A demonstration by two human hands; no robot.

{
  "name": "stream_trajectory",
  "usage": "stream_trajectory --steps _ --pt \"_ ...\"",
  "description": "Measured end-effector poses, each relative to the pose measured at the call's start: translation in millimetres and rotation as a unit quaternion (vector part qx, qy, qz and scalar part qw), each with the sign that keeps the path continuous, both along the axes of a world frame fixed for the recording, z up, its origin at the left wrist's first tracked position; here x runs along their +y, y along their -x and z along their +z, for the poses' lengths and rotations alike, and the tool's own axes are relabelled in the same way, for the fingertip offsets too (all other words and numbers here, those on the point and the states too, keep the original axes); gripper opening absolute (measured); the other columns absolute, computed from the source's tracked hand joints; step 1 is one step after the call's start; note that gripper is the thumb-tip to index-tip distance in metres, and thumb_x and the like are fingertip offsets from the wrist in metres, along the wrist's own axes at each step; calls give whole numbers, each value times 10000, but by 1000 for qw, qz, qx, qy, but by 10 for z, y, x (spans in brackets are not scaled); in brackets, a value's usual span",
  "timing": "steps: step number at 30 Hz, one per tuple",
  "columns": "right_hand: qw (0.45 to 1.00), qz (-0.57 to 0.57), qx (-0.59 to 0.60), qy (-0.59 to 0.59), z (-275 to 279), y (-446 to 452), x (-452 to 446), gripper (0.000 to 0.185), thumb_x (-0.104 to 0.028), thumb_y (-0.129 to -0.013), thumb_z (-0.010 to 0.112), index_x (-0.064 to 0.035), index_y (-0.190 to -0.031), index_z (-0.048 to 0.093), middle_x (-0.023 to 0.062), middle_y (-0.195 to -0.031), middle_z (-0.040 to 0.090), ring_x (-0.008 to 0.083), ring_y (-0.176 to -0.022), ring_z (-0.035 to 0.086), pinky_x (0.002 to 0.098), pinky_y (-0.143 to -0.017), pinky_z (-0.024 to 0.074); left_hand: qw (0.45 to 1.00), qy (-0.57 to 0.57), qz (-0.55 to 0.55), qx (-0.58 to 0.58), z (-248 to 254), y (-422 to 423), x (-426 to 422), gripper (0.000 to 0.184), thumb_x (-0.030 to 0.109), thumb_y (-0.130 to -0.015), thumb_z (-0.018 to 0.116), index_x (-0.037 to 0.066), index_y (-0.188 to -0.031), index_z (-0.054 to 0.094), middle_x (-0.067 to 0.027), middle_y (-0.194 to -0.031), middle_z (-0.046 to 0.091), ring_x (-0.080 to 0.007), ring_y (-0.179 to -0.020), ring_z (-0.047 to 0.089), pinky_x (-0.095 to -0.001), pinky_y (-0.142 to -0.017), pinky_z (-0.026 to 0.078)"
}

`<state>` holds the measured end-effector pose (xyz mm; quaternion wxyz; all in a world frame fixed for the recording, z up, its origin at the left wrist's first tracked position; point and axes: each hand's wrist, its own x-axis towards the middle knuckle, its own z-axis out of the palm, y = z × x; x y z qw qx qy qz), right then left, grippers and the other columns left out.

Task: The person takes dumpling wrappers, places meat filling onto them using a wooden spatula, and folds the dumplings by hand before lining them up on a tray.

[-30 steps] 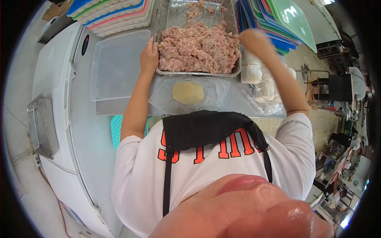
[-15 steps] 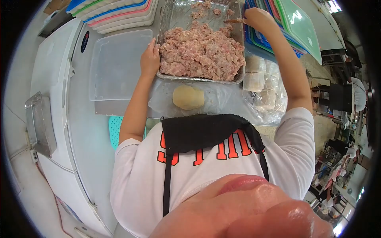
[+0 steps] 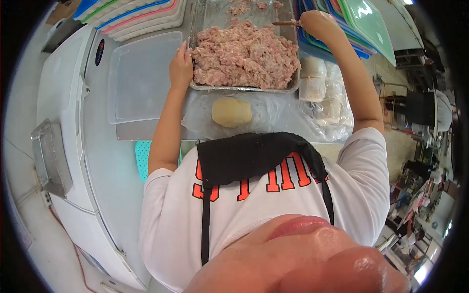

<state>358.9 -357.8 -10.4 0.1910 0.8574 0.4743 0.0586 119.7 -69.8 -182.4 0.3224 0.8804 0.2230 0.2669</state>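
Where the counter [image 3: 124, 131] comes closest to the black apron [image 3: 244, 158], a pale yellow round [image 3: 231, 112] lies on a crumpled clear plastic sheet [image 3: 198, 117], its outline slightly wider from left to right than from near to far. To its right sit white bundles [image 3: 312, 88] in clear plastic; to the left lies a flat translucent plastic panel [image 3: 144, 78].

Just beyond the sheet stands a metal tray [image 3: 244, 90], its long axis running near to far. Minced meat [image 3: 244, 56] is heaped across its near part, and a few scraps lie on the barer far part. At the tray's left side the left hand [image 3: 181, 68] rests with fingers extended and close together, touching the rim — whether they curl around it, I cannot tell.

Farther off, at the tray's right edge, the right hand [image 3: 318, 23] has its fingers curled tight around a thin brown stick [image 3: 284, 23]. The stick's long axis lies nearly left to right, its free tip pointing left over the tray, beyond the heap — contact with the tray floor is unclear.

Colour-edged trays [image 3: 146, 19] are stacked at far left, and coloured panels [image 3: 364, 24] at far right.
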Motion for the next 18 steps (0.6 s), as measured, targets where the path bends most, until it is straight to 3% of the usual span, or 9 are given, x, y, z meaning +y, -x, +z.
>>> stream_trajectory --steps 4,6,7,8,13,16,17,18 --pt "999 -52 4 -5 -443 227 -358 152 -152 -799 559 -63 -773 680 135 -805 677 306 -785 671 430 -627 543 1000 -23 -7 -11 -105 -15 52 371 243 -938 461 45 -1241 545 -228 -1176 585 -386 -1068 570 -428 -890 457" --pt "995 -42 43 -74 -754 530 -588 128 -106 -775 543 -60 -741 657 130 -770 666 299 -722 665 411 -598 537 1000 -29 -7 -11 -134 -29 67 379 240 -939 455 38 -1248 539 -228 -1182 583 -379 -1092 560 -423 -909 450" --pt "990 27 36 -131 -924 660 -738 123 -96 -764 537 -55 -725 647 132 -748 656 294 -718 661 403 -596 534 999 -30 -8 -9 -130 -31 65 382 240 -940 451 32 -1250 537 -227 -1188 580 -375 -1102 556 -420 -916 445" --pt "987 47 48 -146 -747 962 -726 123 -91 -760 532 -43 -712 635 139 -729 641 297 -707 655 392 -591 529 999 -31 -9 -8 -119 -32 57 386 240 -942 447 27 -1251 535 -225 -1194 577 -371 -1111 551 -417 -923 441" --pt "985 -42 92 -140 -1026 1516 -767 140 -88 -774 514 -37 -735 638 160 -737 631 323 -691 644 421 -589 519 1000 -24 -9 8 -90 -34 29 392 247 -950 432 16 -1249 536 -215 -1232 559 -357 -1140 537 -402 -942 430" --pt "954 -16 180 -239 -1012 1469 -906 162 -98 -792 503 -42 -792 654 183 -747 636 365 -711 642 443 -636 517 999 -35 -8 12 -114 -28 46 394 252 -954 426 18 -1251 537 -211 -1243 553 -353 -1151 530 -397 -952 423" --pt "928 -195 296 -112 -912 1320 -888 175 -131 -809 505 -40 -833 653 204 -790 625 386 -796 628 456 -690 509 999 -38 -13 12 -140 -29 62 396 255 -955 424 18 -1253 535 -211 -1243 554 -353 -1153 528 -397 -954 421" --pt "939 -184 270 -107 -781 1199 -907 159 -122 -813 508 -35 -841 639 201 -807 623 383 -812 621 451 -706 502 999 -42 -15 11 -149 -37 69 399 258 -957 423 19 -1256 533 -211 -1243 554 -353 -1156 526 -396 -957 419"
